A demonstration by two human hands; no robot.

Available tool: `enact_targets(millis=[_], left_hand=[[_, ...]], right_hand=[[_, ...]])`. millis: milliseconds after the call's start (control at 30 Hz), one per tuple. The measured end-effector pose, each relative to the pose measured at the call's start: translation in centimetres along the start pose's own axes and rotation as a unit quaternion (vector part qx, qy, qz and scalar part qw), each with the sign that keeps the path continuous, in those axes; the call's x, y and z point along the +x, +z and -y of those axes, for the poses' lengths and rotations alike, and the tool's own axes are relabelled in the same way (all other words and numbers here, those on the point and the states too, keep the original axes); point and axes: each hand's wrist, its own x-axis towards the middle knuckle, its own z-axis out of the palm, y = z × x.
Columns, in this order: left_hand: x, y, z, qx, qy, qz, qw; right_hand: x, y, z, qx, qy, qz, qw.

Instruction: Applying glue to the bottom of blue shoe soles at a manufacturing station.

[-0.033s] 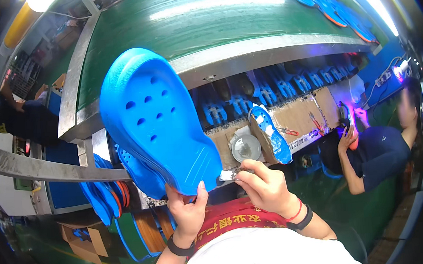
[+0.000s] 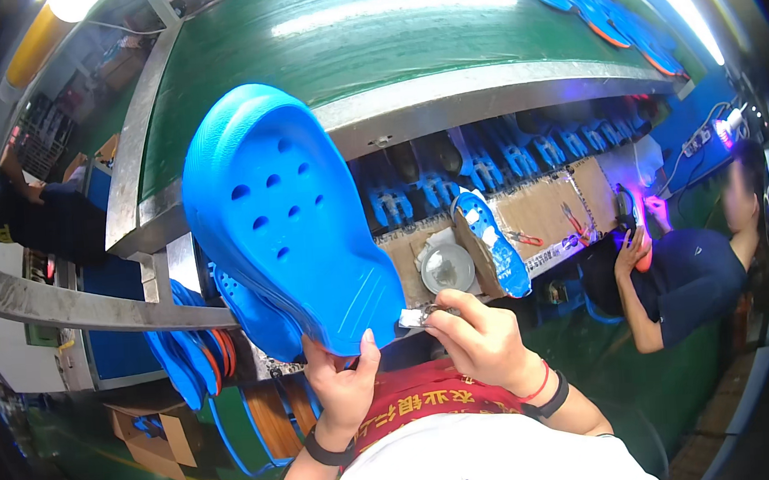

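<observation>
My left hand (image 2: 344,385) pinches the near end of a large blue foam shoe sole (image 2: 315,253), thumb on the upper face and fingers beneath. The sole stands tilted, its wide end far from me, with several dark holes in that part and fine grooves near my thumb. Behind it on the left, another blue perforated sole (image 2: 252,305) is partly hidden. My right hand (image 2: 478,335) closes around a small flat tool (image 2: 414,317) with a whitish end and a dark metallic part; its exact kind is unclear. That whitish end lies right beside the sole's near right edge.
A grey bowl (image 2: 447,268) sits on cardboard, beside a blue insole-shaped piece (image 2: 495,246) and red-handled pliers (image 2: 525,238). A metal-edged green conveyor (image 2: 373,47) runs above a row of blue parts (image 2: 520,157). At the right, a co-worker (image 2: 686,274) holds a sole.
The blue sole has tilted and shifted very slightly to the right. My hands have hardly moved.
</observation>
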Motion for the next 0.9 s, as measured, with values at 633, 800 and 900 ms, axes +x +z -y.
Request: enact_targets(millis=[633, 800, 900], left_hand=[[-0.5, -0.1, -0.5, 0.03, 0.069, 0.011, 0.997], [-0.2, 0.8, -0.4, 0.023, 0.073, 0.023, 0.997], [0.1, 1.8, -0.8, 0.012, 0.063, 0.035, 0.997]], right_hand=[[0.0, -0.1, 0.9, 0.013, 0.038, 0.016, 0.999], [0.1, -0.9, 0.4, -0.046, 0.035, 0.004, 0.998], [-0.1, -2.1, 0.1, -0.079, 0.034, -0.014, 0.996]])
